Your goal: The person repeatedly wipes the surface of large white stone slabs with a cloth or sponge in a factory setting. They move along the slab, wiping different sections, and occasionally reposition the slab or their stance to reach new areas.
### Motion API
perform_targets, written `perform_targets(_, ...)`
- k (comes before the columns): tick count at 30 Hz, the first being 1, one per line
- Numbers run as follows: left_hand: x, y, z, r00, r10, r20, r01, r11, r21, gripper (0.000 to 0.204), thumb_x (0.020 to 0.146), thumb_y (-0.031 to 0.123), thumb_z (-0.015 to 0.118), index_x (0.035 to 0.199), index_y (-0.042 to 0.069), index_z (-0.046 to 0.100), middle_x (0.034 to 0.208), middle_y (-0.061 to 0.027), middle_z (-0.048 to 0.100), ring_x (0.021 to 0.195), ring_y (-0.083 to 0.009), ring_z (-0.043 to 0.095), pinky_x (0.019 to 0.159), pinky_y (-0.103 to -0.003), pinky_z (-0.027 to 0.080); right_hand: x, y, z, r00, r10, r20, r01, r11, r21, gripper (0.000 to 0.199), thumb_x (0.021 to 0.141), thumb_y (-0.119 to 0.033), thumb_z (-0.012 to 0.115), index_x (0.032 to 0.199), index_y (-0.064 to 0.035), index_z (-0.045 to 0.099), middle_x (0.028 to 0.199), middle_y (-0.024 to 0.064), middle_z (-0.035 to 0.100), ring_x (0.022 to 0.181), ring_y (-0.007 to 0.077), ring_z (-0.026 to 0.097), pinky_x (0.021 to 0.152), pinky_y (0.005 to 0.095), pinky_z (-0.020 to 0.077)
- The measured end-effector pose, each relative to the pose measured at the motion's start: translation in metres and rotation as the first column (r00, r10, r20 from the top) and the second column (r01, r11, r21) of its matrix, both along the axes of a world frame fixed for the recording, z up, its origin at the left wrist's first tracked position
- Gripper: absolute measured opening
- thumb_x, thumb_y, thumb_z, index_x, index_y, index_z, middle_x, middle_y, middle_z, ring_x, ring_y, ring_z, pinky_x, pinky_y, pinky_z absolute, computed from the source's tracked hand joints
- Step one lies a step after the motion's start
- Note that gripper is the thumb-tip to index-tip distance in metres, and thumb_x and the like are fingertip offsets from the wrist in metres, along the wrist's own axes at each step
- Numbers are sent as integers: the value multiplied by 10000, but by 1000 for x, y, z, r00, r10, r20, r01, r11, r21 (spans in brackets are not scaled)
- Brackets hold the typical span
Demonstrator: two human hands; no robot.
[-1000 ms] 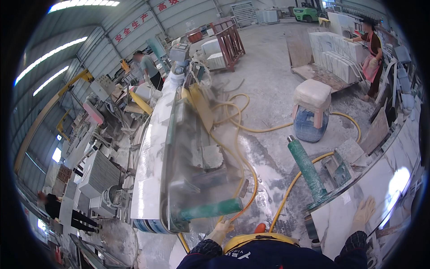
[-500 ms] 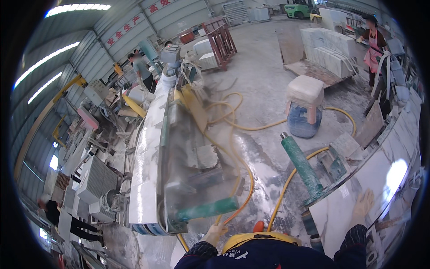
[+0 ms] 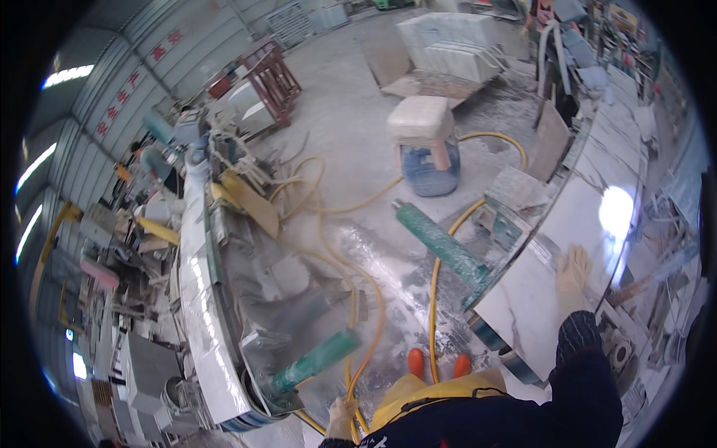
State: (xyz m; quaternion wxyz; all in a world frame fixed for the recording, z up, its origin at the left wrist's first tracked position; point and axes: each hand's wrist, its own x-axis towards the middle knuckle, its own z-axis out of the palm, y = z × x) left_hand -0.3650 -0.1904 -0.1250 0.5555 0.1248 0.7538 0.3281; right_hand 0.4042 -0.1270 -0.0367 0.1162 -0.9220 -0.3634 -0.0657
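My right hand (image 3: 573,270), in a pale glove, lies with fingers outstretched on a white, grey-veined marble slab (image 3: 515,310) at the right. The long polished slab rests on a conveyor line that curves off toward the far right. My left hand (image 3: 341,412), also gloved, is low beside my yellow apron (image 3: 426,392). It is close to a yellow hose (image 3: 360,379) and the end of the left conveyor; its fingers are small and blurred, so a grip on anything cannot be made out. A green roller (image 3: 441,235) projects from the right conveyor's end.
Another green roller (image 3: 317,361) juts from the left conveyor, which carries white slabs (image 3: 202,306). Hoses cross the wet, dusty floor. Ahead stand a blue drum (image 3: 431,170) with a padded top, stacked stone blocks (image 3: 448,48) and a red rack (image 3: 270,84). Co-workers are at far left and far right.
My view has turned right and tilted down, bringing both orange boot tips into sight. My right hand stays on the slab, its fingers now more plainly spread. My left hand remains low by the hose.
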Motion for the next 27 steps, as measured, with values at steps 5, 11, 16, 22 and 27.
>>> perform_targets(5,-37,-70,14,922,382,-69,-376,923,87,537,1002,451,537,1309,11,526,1188,-189,658,1084,-299,646,874,-435,532,-3,2,12,999,-13,-44,12,1000,-22,618,1013,-393,497,1519,-38,471,1579,200,443,1500,363,337,1245,536,205)
perform_targets(11,-119,-118,14,757,652,-41,-551,671,497,776,1004,615,498,1505,44,342,1442,-190,515,1329,-310,504,1067,-473,440,10,20,45,980,21,-198,-17,1000,19,567,1014,-366,489,1430,14,557,1460,260,545,1394,400,477,1201,458,336)
perform_targets(16,-231,-81,-4,539,842,27,-674,412,613,698,1062,498,509,1593,87,318,1637,-202,326,1452,-325,426,1201,-488,352,-110,58,52,873,410,-263,-215,809,547,504,1021,-322,512,1343,49,621,1292,275,665,1245,418,609,1105,453,442)
perform_targets(22,-314,4,-7,413,906,-89,-476,299,827,734,1030,357,612,1546,-68,309,1532,-263,430,1332,-343,500,1095,-439,457,-336,35,16,629,546,-553,-274,822,500,479,1048,-356,496,1167,61,697,1109,267,734,1093,358,696,946,395,509)
perform_targets(27,-268,38,57,310,946,-90,-602,269,752,720,1013,286,605,1590,10,274,1530,-277,413,1326,-378,511,1070,-448,482,-372,-11,-26,744,266,-614,-376,925,-55,505,973,-415,524,1076,34,730,1066,276,734,1031,411,705,893,458,518)
